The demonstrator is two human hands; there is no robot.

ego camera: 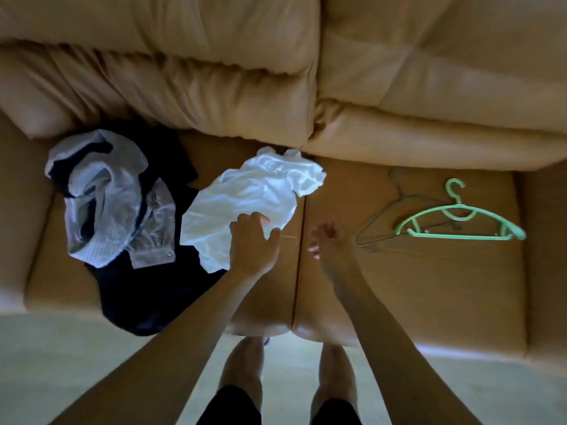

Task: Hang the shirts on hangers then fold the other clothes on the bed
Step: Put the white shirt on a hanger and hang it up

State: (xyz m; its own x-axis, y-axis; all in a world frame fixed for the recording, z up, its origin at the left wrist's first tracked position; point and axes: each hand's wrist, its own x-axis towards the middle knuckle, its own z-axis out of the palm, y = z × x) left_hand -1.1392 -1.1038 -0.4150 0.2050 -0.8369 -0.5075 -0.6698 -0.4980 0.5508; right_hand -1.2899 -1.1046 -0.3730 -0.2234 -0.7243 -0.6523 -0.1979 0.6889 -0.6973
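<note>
Floor [61, 348]: pale, under your bare legs [245, 363]; you stand at the front edge of the seat in dark shorts [230, 406].
Sofa seat [399, 286]: tan, two cushions meeting at a seam that runs away from you between your two arms.
Left hand [251, 240]: reached out over the left cushion, its grip clamped on the near edge of the white shirt, with cloth caught between thumb and fingers.
Right hand [329, 243]: held just right of the seam, grip slack, fingers loosely curled round nothing, apart from the shirt and from the hangers.
White shirt [254, 185]: crumpled on the left cushion, its far end reaching the foot of the back cushions, its left edge lying over the dark garment.
Dark garment [138, 289]: spread on the left of the seat, its near end hanging over the front edge.
Pale striped shirt [101, 194]: bunched on top of the dark garment, left of the white shirt.
Green hanger [460, 208]: flat on the right cushion, hook pointing away from you.
Grey wire hanger [382, 216]: flat just left of the green one, partly under it.
Back cushions [184, 72]: tan and puffy, across the far side.
</note>
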